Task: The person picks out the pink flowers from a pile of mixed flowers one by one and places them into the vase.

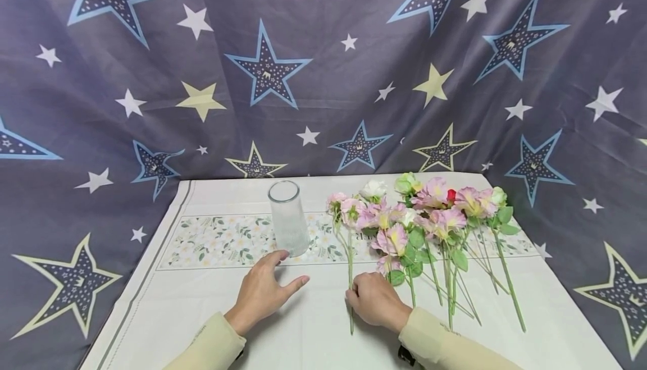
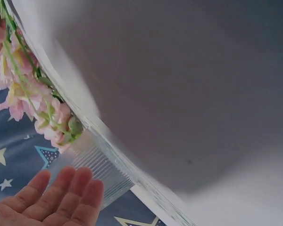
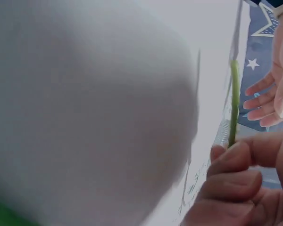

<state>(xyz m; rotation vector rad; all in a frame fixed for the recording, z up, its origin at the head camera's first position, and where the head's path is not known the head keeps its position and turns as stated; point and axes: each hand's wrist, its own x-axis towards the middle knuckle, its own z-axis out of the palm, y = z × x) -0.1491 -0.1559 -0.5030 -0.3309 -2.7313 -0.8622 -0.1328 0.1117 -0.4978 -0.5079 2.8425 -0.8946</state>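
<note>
Pinching a pink flower (image 1: 352,209) by its thin green stem (image 1: 350,260), the right hand (image 1: 377,298) curls; the left hand (image 1: 263,290) spreads, empty.

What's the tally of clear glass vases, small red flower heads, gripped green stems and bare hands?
Clear glass vase: 1
Small red flower head: 1
Gripped green stem: 1
Bare left hand and bare right hand: 2
Total: 5
</note>
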